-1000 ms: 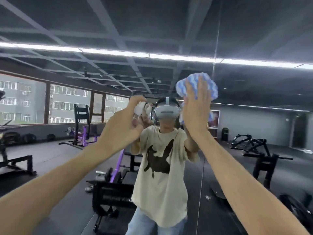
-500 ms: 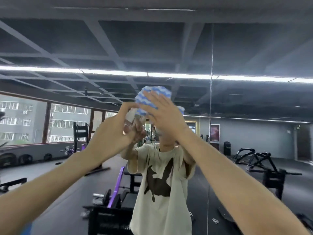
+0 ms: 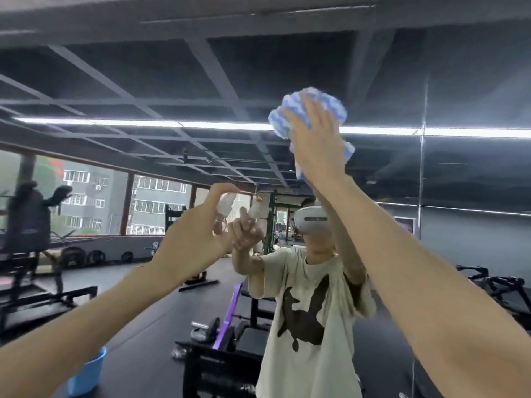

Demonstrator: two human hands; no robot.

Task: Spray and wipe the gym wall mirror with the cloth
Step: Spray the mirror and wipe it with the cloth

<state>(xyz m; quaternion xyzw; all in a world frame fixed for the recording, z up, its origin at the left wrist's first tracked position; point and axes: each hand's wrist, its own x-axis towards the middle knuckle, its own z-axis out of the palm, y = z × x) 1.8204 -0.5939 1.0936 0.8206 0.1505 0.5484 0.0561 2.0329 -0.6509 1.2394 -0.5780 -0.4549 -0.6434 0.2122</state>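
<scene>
The gym wall mirror [image 3: 115, 81] fills the view and reflects the room and the person. My right hand [image 3: 316, 142] is raised high and presses a blue-and-white patterned cloth [image 3: 310, 103] flat against the glass, palm spread over it. My left hand [image 3: 195, 234] is held at about head height, left of the cloth, wrapped around a small clear spray bottle [image 3: 225, 203] with a white top. Most of the bottle is hidden by the fingers.
A vertical seam between mirror panels [image 3: 422, 179] runs right of the cloth. A blue bucket [image 3: 86, 374] shows at lower left. Reflected weight benches, racks and windows fill the mirror; the top frame edge [image 3: 258, 15] is just above.
My right hand has swept the cloth from beside the left hand up and to the right across the glass. The view has tilted upward. The left hand still holds the bottle.
</scene>
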